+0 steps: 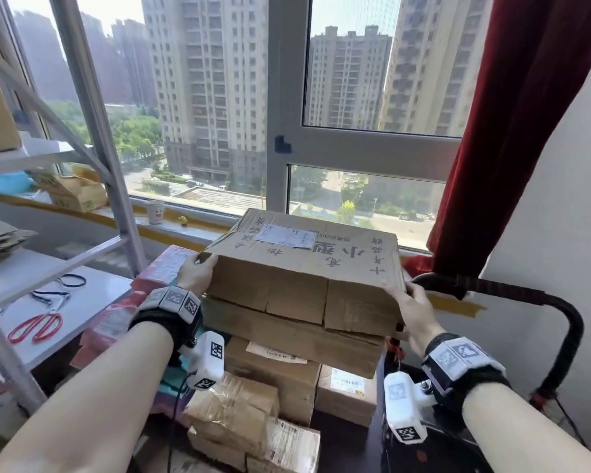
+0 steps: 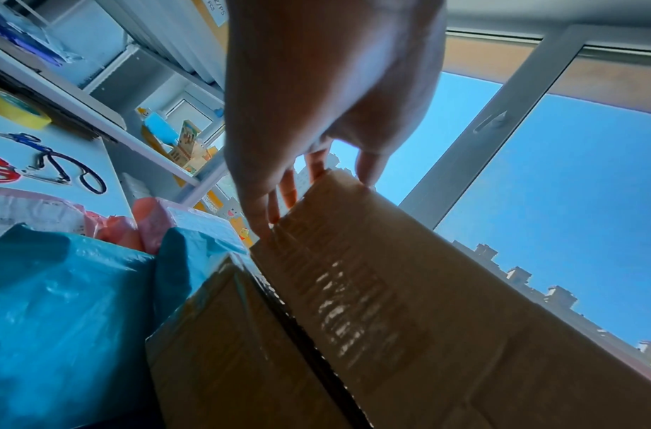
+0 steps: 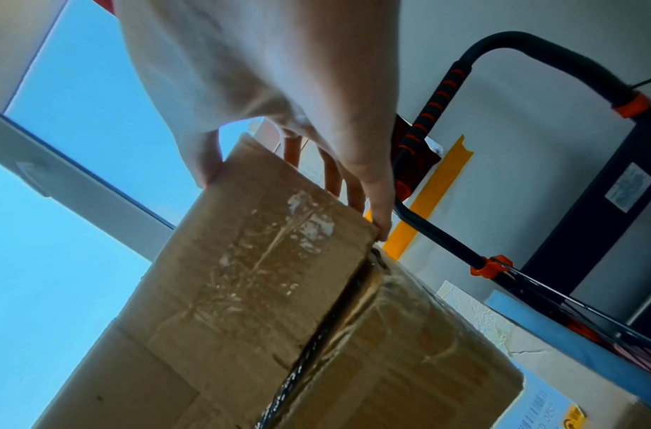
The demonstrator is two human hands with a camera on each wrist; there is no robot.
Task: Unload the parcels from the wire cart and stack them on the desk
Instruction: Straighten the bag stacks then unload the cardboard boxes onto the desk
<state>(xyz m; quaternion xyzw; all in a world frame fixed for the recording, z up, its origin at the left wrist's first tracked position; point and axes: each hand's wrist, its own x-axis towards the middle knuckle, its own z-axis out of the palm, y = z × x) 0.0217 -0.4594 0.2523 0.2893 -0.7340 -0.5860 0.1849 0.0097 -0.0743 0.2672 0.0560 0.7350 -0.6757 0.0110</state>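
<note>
Both hands' fingers clasp the top box (image 1: pixel 304 264) — left hand (image 1: pixel 195 273), right hand (image 1: pixel 415 307) — cart handle (image 1: pixel 526 295) just beside.

I see a plain brown top carton (image 1: pixel 304 268) with black hand-painted characters and a white shipping label (image 1: pixel 285 236) printed in grey and black. The flat carton beneath it (image 1: pixel 297 339) is the same brown. Nearer, a smaller box (image 1: pixel 232 404) is tan under glossy clear tape. To the left lie pink parcels (image 1: pixel 166 268) and a teal plastic bag (image 2: pixel 59 319). My wristbands (image 1: pixel 171 300) are black with white squares bearing black pixel-pattern markers. On the white shelf at left I see red-handled scissors (image 1: pixel 36 327). At right, a dark red curtain (image 1: pixel 512 131) hangs, and the cart handle (image 3: pixel 536 49) is black with orange bands. Yellow tape (image 3: pixel 430 194) marks the white wall.
</note>
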